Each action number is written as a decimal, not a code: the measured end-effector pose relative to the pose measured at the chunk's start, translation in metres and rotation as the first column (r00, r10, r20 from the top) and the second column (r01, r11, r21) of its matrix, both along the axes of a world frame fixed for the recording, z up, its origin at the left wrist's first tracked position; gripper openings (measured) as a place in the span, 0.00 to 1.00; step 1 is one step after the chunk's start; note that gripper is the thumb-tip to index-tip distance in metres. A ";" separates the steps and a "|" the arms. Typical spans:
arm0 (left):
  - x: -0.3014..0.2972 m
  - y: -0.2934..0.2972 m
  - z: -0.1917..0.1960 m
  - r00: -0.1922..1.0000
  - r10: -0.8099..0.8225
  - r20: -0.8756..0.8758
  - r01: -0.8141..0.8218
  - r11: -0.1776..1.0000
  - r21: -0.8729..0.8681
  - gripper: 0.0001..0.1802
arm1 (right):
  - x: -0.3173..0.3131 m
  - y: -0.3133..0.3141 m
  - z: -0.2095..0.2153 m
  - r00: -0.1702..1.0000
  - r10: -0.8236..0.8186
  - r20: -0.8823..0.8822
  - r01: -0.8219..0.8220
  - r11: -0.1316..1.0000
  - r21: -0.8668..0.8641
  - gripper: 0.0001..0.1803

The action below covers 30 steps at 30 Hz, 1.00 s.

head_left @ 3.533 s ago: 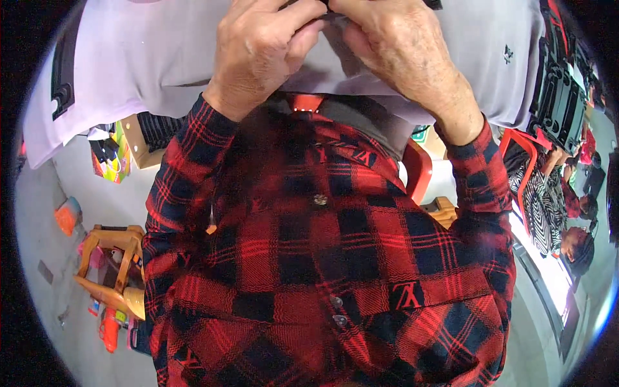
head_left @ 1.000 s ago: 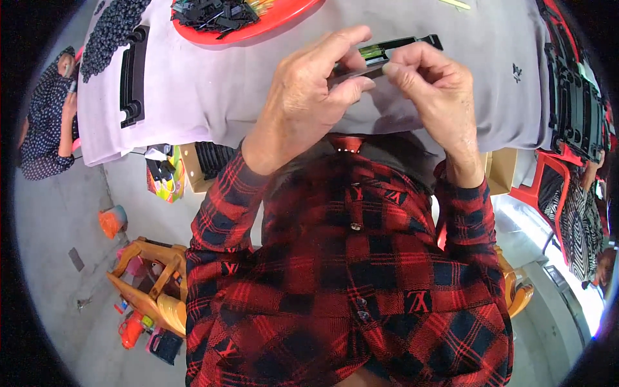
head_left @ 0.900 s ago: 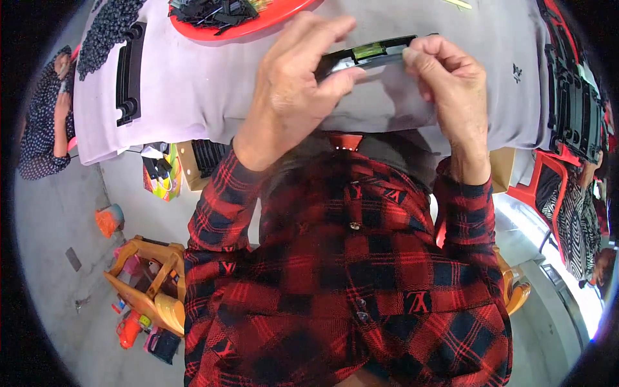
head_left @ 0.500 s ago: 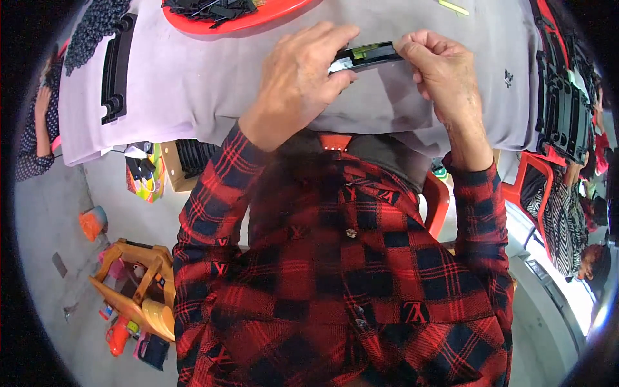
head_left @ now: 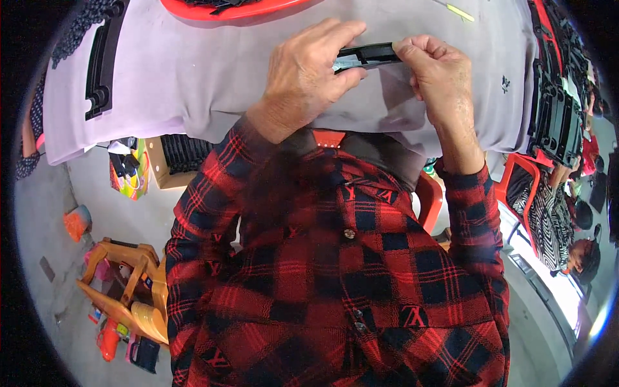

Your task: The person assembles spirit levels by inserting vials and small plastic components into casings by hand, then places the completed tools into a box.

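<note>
Hollow black part (head_left: 377, 53) spanned btwn 2 hands above cloth-covered desk (head_left: 193, 84)

R end of the part is pinched by the R hand (head_left: 443, 74): thumb + forefinger are pressed together on its tip. L end is partly covered by the L hand (head_left: 311, 68); there thumb + forefinger are kept apart, 1 below and 1 above, w/ the part running in btwn. Whether it is gripped by the hidden fingers can't be told. A pale patch is seen inside the part nr its L end.

Desk's front edge is formed by hanging cloth, nearer the body than both hands. Most room is given on the L: a wide stretch of cloth is left btwn the L hand and a long black piece (head_left: 102, 61) nr the L edge. Beyond the hands, a narrower strip is left before a red plate (head_left: 258, 11), cut by the top of view, w/ black bits on it. A yellow-green tool (head_left: 460, 12) is laid far R of the plate. R of the R hand, small dark bits (head_left: 505, 84) are seen on cloth, then stacked black parts (head_left: 556, 109) by the R edge.
</note>
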State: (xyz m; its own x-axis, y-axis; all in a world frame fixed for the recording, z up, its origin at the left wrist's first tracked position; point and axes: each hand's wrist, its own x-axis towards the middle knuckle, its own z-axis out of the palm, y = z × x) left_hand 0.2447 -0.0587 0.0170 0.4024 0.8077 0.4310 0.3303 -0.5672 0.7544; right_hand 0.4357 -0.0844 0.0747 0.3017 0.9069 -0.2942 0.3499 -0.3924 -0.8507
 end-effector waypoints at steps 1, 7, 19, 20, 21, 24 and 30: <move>0.000 0.000 0.000 1.000 0.000 0.003 0.000 1.000 -0.004 0.31 | 0.000 0.000 -0.003 1.000 0.000 0.003 0.000 1.000 -0.004 0.11; -0.006 -0.001 0.003 0.999 -0.012 0.050 0.016 0.997 -0.077 0.29 | -0.002 0.002 -0.010 0.975 0.002 0.221 -0.023 0.996 0.090 0.12; -0.011 0.000 0.004 0.997 -0.056 0.044 0.059 0.995 -0.084 0.27 | -0.012 0.001 -0.011 0.869 -0.038 0.493 -0.046 0.987 0.156 0.11; -0.011 0.000 0.001 0.997 -0.076 0.030 0.077 0.997 -0.011 0.25 | -0.011 0.001 -0.013 0.872 -0.044 0.488 -0.039 0.987 0.158 0.11; -0.010 0.000 -0.001 0.995 -0.099 0.017 0.098 0.993 0.062 0.23 | -0.010 0.001 -0.013 0.874 -0.053 0.483 -0.029 0.987 0.160 0.11; -0.006 -0.003 -0.002 0.998 -0.058 -0.030 0.061 0.990 0.131 0.20 | -0.014 0.001 -0.010 0.885 -0.070 0.460 0.002 0.989 0.146 0.11; 0.002 -0.012 -0.003 0.965 0.076 -0.249 -0.007 0.964 0.266 0.19 | -0.015 -0.004 -0.015 0.899 -0.112 0.423 0.030 0.980 0.198 0.10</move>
